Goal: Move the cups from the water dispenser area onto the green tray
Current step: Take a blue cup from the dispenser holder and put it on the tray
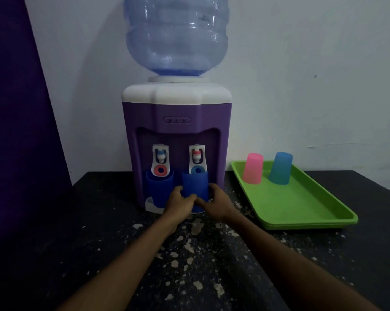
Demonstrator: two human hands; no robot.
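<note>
Two dark blue cups stand in the bay of a purple water dispenser [176,122]. The right blue cup [195,182] is under the right tap, and both my hands wrap its lower part: my left hand [180,202] from the left, my right hand [216,202] from the right. The left blue cup [159,187] stands alone under the left tap. To the right lies the green tray [301,207], with a pink cup [253,168] and a light blue cup [280,168] upside down at its far end.
A large, nearly empty water bottle [177,34] sits on the dispenser. The black tabletop [189,254] is speckled with pale flecks. A white wall stands behind and a purple panel [14,108] at the left. The tray's near half is bare.
</note>
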